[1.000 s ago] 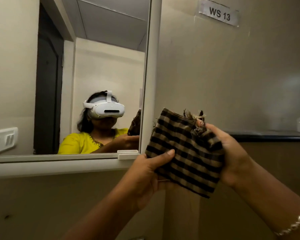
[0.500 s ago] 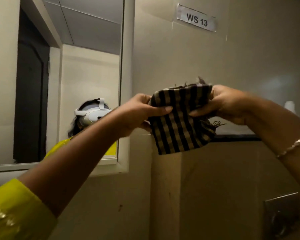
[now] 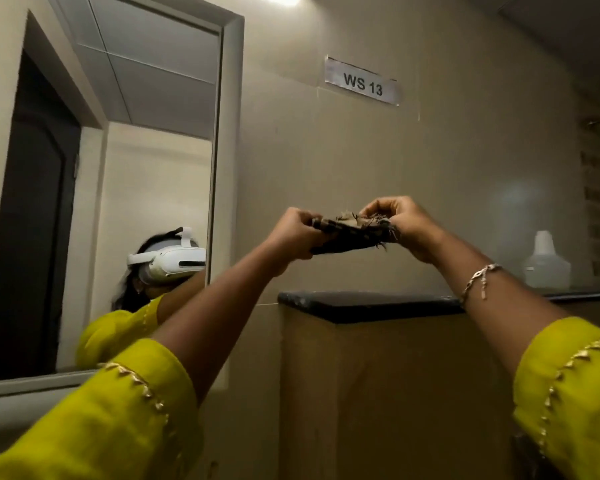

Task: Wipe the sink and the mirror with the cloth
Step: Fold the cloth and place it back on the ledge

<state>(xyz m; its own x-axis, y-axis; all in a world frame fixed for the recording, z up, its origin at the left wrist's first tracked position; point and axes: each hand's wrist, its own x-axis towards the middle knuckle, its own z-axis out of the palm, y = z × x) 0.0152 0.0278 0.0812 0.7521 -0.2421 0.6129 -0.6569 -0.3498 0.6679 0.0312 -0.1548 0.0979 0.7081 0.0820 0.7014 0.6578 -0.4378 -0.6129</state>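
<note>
A dark cloth with tan stripes (image 3: 352, 235) is held up flat and nearly edge-on in front of the beige wall, right of the mirror. My left hand (image 3: 297, 233) grips its left end and my right hand (image 3: 400, 221) pinches its frayed right end. The white-framed mirror (image 3: 125, 168) fills the left side of the view and reflects a person in a yellow top with a white headset. The sink is out of view.
A black stone ledge (image 3: 364, 304) juts from the wall below my hands, with a translucent plastic bottle (image 3: 546, 261) on it at the right. A "WS 13" label (image 3: 362, 85) is stuck on the wall above.
Both hands have lifted the cloth higher and turned it from hanging upright to lying nearly flat. The view has tilted upward, showing the ledge and bottle.
</note>
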